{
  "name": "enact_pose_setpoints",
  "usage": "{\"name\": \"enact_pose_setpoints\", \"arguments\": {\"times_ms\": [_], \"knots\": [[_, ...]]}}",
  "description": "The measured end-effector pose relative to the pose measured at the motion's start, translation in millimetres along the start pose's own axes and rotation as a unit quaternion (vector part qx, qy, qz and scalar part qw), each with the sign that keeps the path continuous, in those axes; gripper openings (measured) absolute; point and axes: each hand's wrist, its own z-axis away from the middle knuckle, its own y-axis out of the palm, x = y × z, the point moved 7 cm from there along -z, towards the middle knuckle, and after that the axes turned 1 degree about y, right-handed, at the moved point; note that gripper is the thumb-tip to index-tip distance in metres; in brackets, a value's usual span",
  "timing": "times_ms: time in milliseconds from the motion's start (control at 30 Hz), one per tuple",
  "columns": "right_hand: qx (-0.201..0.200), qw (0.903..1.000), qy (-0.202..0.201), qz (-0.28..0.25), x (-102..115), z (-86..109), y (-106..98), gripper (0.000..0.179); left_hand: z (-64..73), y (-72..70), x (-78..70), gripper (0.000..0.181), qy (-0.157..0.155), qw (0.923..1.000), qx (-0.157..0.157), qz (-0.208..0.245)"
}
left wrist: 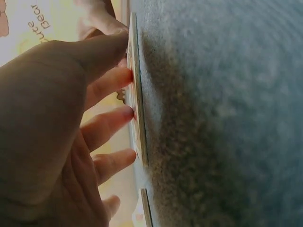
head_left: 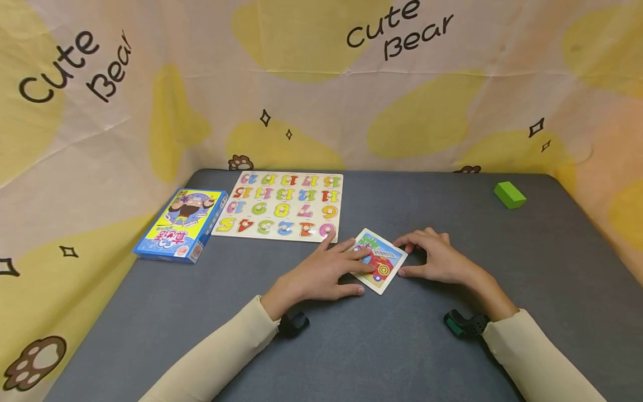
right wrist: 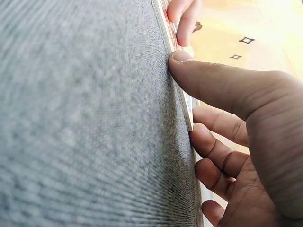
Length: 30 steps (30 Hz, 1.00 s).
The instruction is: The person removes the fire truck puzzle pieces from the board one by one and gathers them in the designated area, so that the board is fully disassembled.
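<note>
On the table [head_left: 377, 346] just beside the number board [head_left: 273, 219], the picture board [head_left: 383, 271] lies under the spread left hand [head_left: 326, 273] while the right hand [head_left: 442, 258] pinches its corner, and uneven pressure could, I suspect, skew it free.

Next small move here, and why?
Probably have the right hand firm up its pinch on the picture card while the left hand steadies it: the left fingers lie spread over its face, and the right thumb and index finger flank one corner.
</note>
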Motion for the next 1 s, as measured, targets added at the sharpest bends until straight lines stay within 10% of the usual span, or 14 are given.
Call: {"name": "enact_pose_setpoints", "arguments": {"times_ms": [533, 1000], "knots": [[0.008, 1.0000, 0.000, -0.002, 5.6, -1.9, -5.1, 0.045, 1.4, 0.8, -4.7, 0.063, 0.000, 0.9998, 0.018, 0.006], [0.045, 0.9945, -0.066, -0.068, 29.3, -65.6, 5.2, 0.047, 4.2, 12.0, -28.0, 0.070, 0.056, 0.9973, 0.042, -0.023]]}}
